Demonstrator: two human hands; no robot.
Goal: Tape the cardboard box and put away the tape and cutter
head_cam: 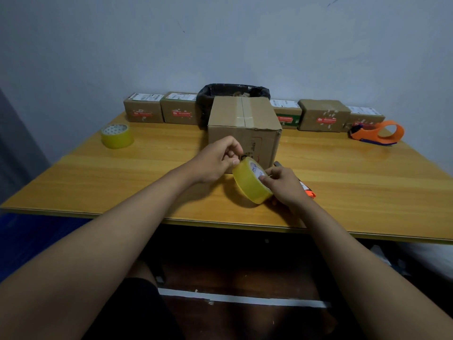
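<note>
A cardboard box (245,126) stands in the middle of the wooden table (122,180), with a strip of tape over its top seam. Just in front of it, my right hand (284,185) holds a yellowish tape roll (250,184) upright by its core and side. My left hand (215,160) pinches at the top edge of the roll with thumb and fingertips. An orange-tipped cutter (309,191) lies on the table behind my right wrist, mostly hidden.
A second tape roll (117,135) lies at the table's left. An orange tape dispenser (377,133) sits at the back right. Several small parcels (144,111) line the wall, with a black-lined bin (232,93) behind the box.
</note>
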